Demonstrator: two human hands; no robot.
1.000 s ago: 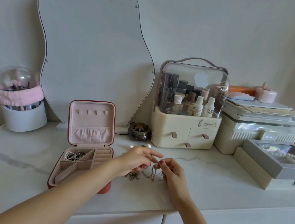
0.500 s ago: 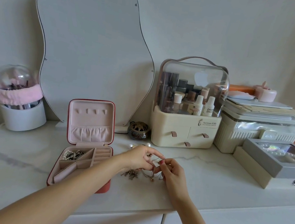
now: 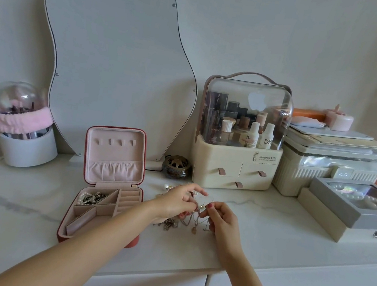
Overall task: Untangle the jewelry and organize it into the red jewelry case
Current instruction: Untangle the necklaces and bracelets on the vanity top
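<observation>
Since a second ago your left hand (image 3: 177,203) and right hand (image 3: 221,219) have lifted the tangled chains (image 3: 192,219) slightly off the table, both pinching strands between fingertips. That suggests the knot is loosening. The red jewelry case (image 3: 101,205) lies open just left of your left hand.

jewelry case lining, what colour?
Pale pink inside, lid and trays alike; the jewelry case has a red outer shell. Head view, the only one, shows it clearly.
</observation>
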